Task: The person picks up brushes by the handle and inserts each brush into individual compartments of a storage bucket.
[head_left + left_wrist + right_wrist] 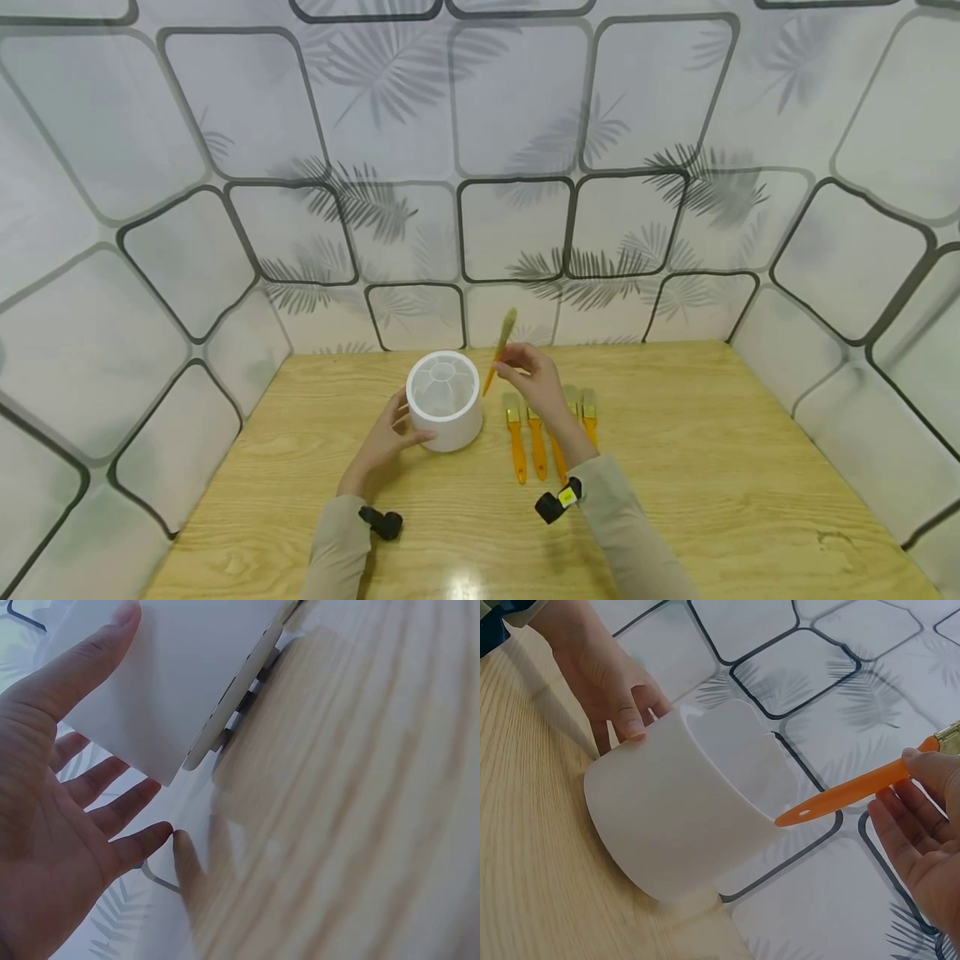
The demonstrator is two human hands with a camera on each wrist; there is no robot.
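Brush [500,348] in my right hand [536,385], pinched near the ferrule, bristles up and away, orange handle tip angled down toward the white holder [446,402]. From the right wrist view that tip [802,815] hangs just beside the far rim, not yet inside. My left hand [387,435] rests against the holder's near left wall, fingers straight, thumb [630,720] pressing the side. Holder sits mid-table [712,467], with four more brushes [551,429] lying just to its right, partly under my wrist. I judge the clean way is to bring the tip over one of the divided compartments, stand the handle more upright, and keep the left hand steadying so the holder doesn't slide.
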